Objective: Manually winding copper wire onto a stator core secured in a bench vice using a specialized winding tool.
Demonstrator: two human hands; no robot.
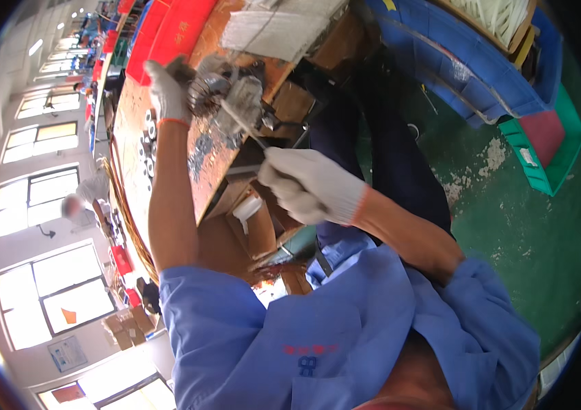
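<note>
In a white knit glove, my left hand is closed at the far left side of the workbench. It grips the edge of a round metal part wound with dark wire. My right hand, also gloved, is wrapped round a slim rod-shaped tool. The tool's pale far end reaches to the wound part; its exact kind does not show. Crumpled clear plastic and greyish metal pieces lie right beside the wound part. Dark scraps are scattered on the bench nearer to me.
Red bins stand at the bench's far left. Small white cylinders line its left edge. An open cardboard box sits under the bench. To the right are a large blue crate and a green tray on the floor.
</note>
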